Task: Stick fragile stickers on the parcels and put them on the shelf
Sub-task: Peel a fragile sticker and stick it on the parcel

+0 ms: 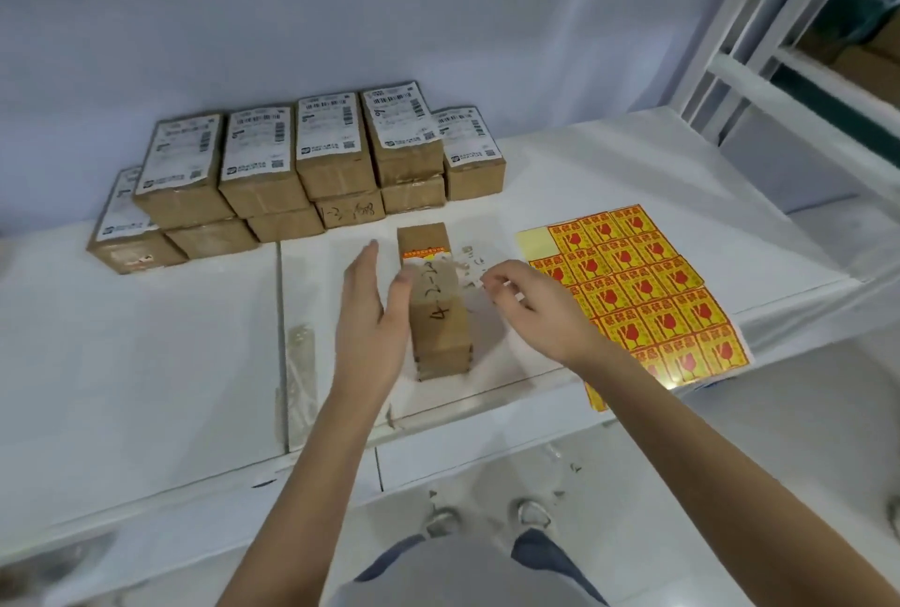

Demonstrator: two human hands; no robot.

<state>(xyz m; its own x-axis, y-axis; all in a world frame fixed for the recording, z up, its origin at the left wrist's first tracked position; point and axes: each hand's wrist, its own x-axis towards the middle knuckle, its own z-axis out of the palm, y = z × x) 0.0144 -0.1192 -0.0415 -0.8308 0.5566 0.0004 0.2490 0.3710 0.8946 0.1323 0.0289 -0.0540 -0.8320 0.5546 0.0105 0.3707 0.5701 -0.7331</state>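
A small brown cardboard parcel (440, 309) with handwritten numbers lies lengthwise on the white shelf surface (146, 353). A yellow-and-red fragile sticker (422, 254) is stuck near its far end. My left hand (372, 314) is open, fingers straight, its thumb touching the parcel's left top edge. My right hand (526, 299) hovers just right of the parcel with fingers loosely curled, holding nothing I can make out. A sheet of yellow fragile stickers (643, 294) lies to the right, partly under my right forearm.
Several labelled brown parcels (302, 168) are stacked in two layers along the back wall. A white metal rack frame (759, 36) rises at the right. Scraps of clear tape (299, 358) lie on the surface at the left of the parcel.
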